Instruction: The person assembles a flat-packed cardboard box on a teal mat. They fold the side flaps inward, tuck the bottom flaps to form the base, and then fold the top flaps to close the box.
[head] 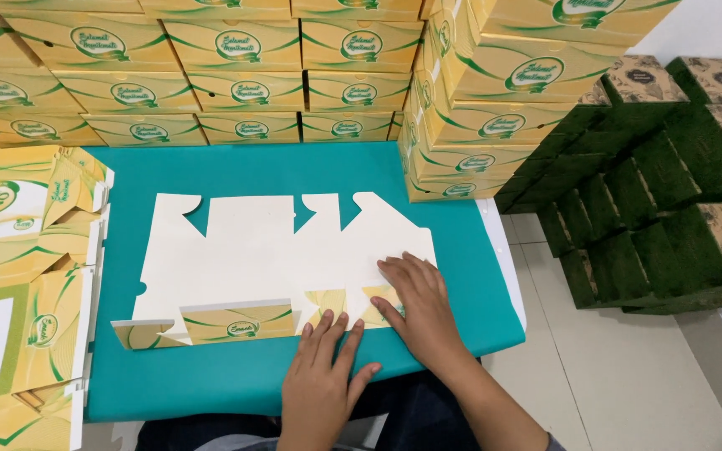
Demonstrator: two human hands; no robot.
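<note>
A flat, unfolded cardboard box blank (pixel 252 259) lies white side up on a teal table (pixel 236 380). Its near edge flaps are folded up and show a yellow and green print. My left hand (pixel 323 376) rests flat at the near edge of the blank, fingers on a small folded flap (pixel 325 301). My right hand (pixel 419 309) presses flat on the blank's right near corner, over another yellow flap. Neither hand holds anything.
Stacks of assembled yellow boxes (pixel 236 79) line the back of the table and rise at the right (pixel 495 92). More flat yellow blanks (pixel 18 276) pile at the left. Dark green and brown boxes (pixel 670 184) sit on the tiled floor at the right.
</note>
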